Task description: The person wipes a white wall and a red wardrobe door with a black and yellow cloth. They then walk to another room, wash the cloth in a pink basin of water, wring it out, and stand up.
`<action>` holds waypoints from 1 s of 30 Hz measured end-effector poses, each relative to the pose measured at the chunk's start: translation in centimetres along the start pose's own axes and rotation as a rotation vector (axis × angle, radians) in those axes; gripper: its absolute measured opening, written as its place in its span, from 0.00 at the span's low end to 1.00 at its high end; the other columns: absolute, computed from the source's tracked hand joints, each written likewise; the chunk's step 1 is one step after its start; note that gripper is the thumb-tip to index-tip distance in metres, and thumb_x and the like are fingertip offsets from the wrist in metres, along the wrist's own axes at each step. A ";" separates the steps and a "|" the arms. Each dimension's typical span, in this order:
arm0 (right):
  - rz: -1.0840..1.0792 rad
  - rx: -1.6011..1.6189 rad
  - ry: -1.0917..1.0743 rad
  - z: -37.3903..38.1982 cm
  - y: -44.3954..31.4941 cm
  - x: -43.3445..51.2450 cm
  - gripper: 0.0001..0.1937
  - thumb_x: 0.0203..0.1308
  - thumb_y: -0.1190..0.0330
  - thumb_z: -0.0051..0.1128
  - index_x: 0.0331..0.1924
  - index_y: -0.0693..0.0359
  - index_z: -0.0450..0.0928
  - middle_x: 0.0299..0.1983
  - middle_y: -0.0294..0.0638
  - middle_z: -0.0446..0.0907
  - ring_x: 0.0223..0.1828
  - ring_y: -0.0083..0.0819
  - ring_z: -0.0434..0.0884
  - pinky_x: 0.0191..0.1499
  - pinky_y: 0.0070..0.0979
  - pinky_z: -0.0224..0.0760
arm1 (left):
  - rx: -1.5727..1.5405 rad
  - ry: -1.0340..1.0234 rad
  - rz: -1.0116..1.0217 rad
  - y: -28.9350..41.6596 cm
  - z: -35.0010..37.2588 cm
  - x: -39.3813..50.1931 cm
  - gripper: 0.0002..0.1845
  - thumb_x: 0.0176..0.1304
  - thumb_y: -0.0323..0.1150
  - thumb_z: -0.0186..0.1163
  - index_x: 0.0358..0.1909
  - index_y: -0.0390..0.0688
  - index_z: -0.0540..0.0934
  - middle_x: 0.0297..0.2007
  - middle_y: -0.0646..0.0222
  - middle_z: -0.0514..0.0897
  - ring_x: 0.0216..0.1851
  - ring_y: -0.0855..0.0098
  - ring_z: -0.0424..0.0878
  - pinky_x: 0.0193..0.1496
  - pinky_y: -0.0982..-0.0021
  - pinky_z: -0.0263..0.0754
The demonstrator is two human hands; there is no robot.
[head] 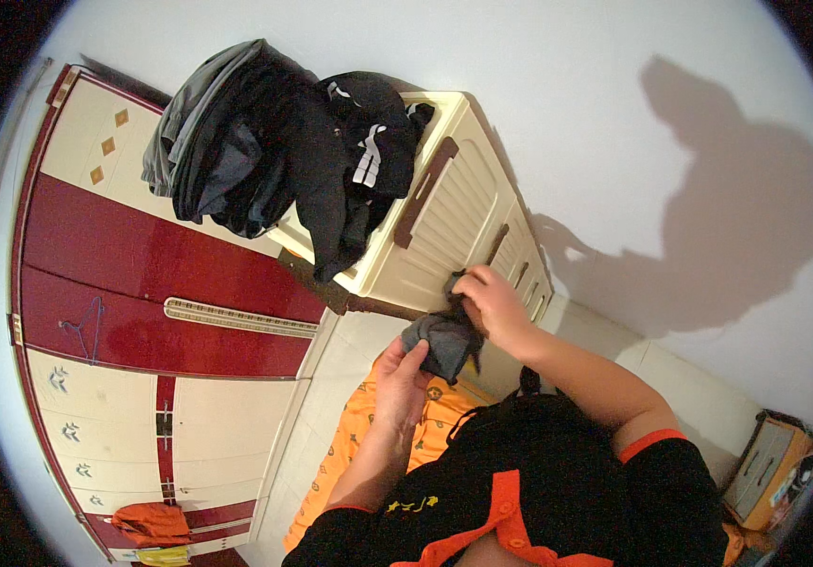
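Note:
A dark grey piece of cloth (442,344), possibly a sock or a small garment, is held up in front of my body. My left hand (403,386) pinches its lower part, thumb on top. Higher and to the right, my right hand (497,306) grips a bunched dark end of the same cloth. Both hands are near a cream plastic drawer unit (467,195) with brown handles. On top of that unit lies a stack of folded dark and grey clothes (236,142), beside a black garment with white markings (371,159).
To the left stands a red and cream wardrobe (116,234), with a blue hanger (84,329) and an orange garment (151,523) on it. Orange patterned fabric (339,453) lies below my left arm. A small cabinet (764,468) is at the lower right, by the white wall (591,92).

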State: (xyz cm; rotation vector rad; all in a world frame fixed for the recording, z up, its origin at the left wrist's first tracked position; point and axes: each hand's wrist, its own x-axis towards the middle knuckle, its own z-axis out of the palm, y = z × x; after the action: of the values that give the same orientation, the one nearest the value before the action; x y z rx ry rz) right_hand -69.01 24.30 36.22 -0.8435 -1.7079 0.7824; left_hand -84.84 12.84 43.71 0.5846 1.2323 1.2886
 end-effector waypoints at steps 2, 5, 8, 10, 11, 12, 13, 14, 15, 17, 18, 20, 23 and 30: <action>0.073 0.125 0.043 0.1 -0.8 -0.1 0.12 0.55 0.78 0.65 0.44 0.60 0.80 0.43 0.47 0.78 0.43 0.47 0.81 0.45 0.37 0.77 | -0.044 0.039 0.210 0.4 -0.2 -0.5 0.14 0.75 0.25 0.57 0.59 0.37 0.79 0.53 0.63 0.86 0.55 0.68 0.85 0.60 0.61 0.81; -0.221 0.176 0.185 -1.9 -7.2 2.8 0.15 0.53 0.80 0.68 0.45 0.60 0.79 0.47 0.47 0.77 0.45 0.46 0.82 0.47 0.36 0.77 | -0.088 0.020 0.545 2.8 1.2 -1.0 0.19 0.76 0.24 0.55 0.66 0.38 0.73 0.61 0.61 0.81 0.60 0.64 0.82 0.65 0.59 0.78; -0.436 0.118 0.228 -2.1 -10.4 5.7 0.16 0.52 0.78 0.67 0.46 0.58 0.80 0.45 0.44 0.78 0.44 0.48 0.81 0.47 0.40 0.77 | 0.025 0.076 0.704 4.8 3.0 -0.5 0.22 0.75 0.24 0.56 0.68 0.39 0.68 0.60 0.61 0.79 0.57 0.67 0.82 0.61 0.63 0.79; -0.481 0.001 0.261 -1.0 -9.7 6.3 0.14 0.51 0.75 0.66 0.44 0.58 0.81 0.43 0.42 0.79 0.42 0.45 0.80 0.45 0.40 0.77 | 0.107 0.129 0.684 4.6 3.5 0.5 0.22 0.74 0.24 0.59 0.66 0.39 0.68 0.54 0.67 0.79 0.51 0.73 0.80 0.54 0.70 0.79; -0.509 -0.028 0.289 -0.7 -9.5 6.0 0.13 0.51 0.74 0.65 0.43 0.58 0.81 0.42 0.41 0.79 0.42 0.45 0.80 0.44 0.39 0.77 | 0.140 0.211 0.669 4.0 3.6 1.0 0.22 0.73 0.24 0.61 0.66 0.39 0.69 0.52 0.69 0.79 0.49 0.76 0.79 0.53 0.72 0.78; -0.455 -0.008 0.262 -0.6 -9.3 5.5 0.14 0.46 0.77 0.70 0.39 0.60 0.81 0.42 0.42 0.79 0.43 0.46 0.80 0.45 0.40 0.76 | 0.190 0.211 0.717 3.3 3.0 2.1 0.22 0.73 0.24 0.63 0.64 0.40 0.70 0.49 0.72 0.79 0.47 0.79 0.78 0.52 0.76 0.76; -0.435 -0.020 0.243 -0.4 -8.8 4.9 0.13 0.46 0.77 0.70 0.38 0.60 0.81 0.42 0.42 0.79 0.43 0.46 0.80 0.45 0.39 0.76 | 0.260 0.218 0.763 2.5 2.2 3.1 0.20 0.73 0.24 0.63 0.63 0.40 0.71 0.48 0.73 0.80 0.47 0.79 0.78 0.52 0.77 0.76; -0.414 -0.032 0.225 -0.1 -8.0 4.3 0.13 0.46 0.77 0.69 0.38 0.60 0.81 0.42 0.42 0.79 0.42 0.46 0.80 0.45 0.39 0.76 | 0.266 0.176 0.735 1.9 1.8 3.2 0.20 0.73 0.25 0.64 0.62 0.39 0.72 0.48 0.72 0.80 0.47 0.79 0.78 0.52 0.77 0.76; -0.393 -0.048 0.209 0.1 -7.1 3.6 0.12 0.47 0.77 0.69 0.37 0.60 0.81 0.42 0.42 0.79 0.42 0.46 0.80 0.44 0.39 0.76 | 0.272 0.130 0.706 1.2 1.4 3.5 0.19 0.72 0.26 0.64 0.61 0.39 0.72 0.49 0.72 0.80 0.47 0.79 0.78 0.53 0.76 0.76; -0.311 -0.106 0.171 0.4 -5.2 1.8 0.10 0.50 0.75 0.65 0.38 0.59 0.81 0.41 0.42 0.79 0.42 0.45 0.80 0.43 0.39 0.77 | 0.312 0.193 0.526 -0.3 1.4 3.9 0.18 0.71 0.26 0.66 0.58 0.37 0.73 0.47 0.71 0.82 0.47 0.78 0.79 0.51 0.74 0.78; -0.270 -0.118 0.148 0.7 -4.0 0.9 0.10 0.49 0.75 0.65 0.37 0.59 0.81 0.41 0.42 0.79 0.42 0.45 0.80 0.43 0.39 0.77 | 0.370 0.177 0.495 -1.4 0.7 4.5 0.18 0.71 0.27 0.66 0.58 0.37 0.73 0.46 0.70 0.83 0.46 0.78 0.80 0.50 0.74 0.78; -0.182 -0.137 0.088 1.1 -1.9 -0.8 0.10 0.49 0.77 0.66 0.37 0.60 0.79 0.41 0.45 0.78 0.43 0.48 0.80 0.44 0.42 0.77 | 0.485 0.175 0.427 -3.9 -1.0 5.6 0.18 0.70 0.28 0.67 0.57 0.36 0.74 0.45 0.69 0.84 0.45 0.77 0.81 0.49 0.73 0.78; 0.059 -0.165 -0.082 1.3 0.2 -2.8 0.11 0.49 0.77 0.65 0.38 0.60 0.79 0.41 0.46 0.78 0.44 0.49 0.80 0.44 0.44 0.76 | 0.587 0.191 0.330 -6.7 -2.3 6.6 0.18 0.71 0.33 0.68 0.55 0.35 0.76 0.44 0.67 0.84 0.44 0.76 0.81 0.49 0.72 0.78; 0.411 0.134 0.401 -2.2 5.0 1.3 0.14 0.57 0.76 0.71 0.43 0.65 0.77 0.38 0.41 0.80 0.36 0.28 0.79 0.42 0.28 0.75 | 0.373 0.013 0.280 -6.0 0.5 4.3 0.15 0.76 0.35 0.62 0.56 0.36 0.78 0.48 0.70 0.85 0.47 0.78 0.81 0.55 0.73 0.76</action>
State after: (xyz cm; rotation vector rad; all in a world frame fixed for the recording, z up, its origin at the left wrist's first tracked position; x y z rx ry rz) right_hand -66.35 28.28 33.29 -1.1871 -1.1304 0.9159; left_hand -82.80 15.41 37.02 1.0478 1.4512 1.2982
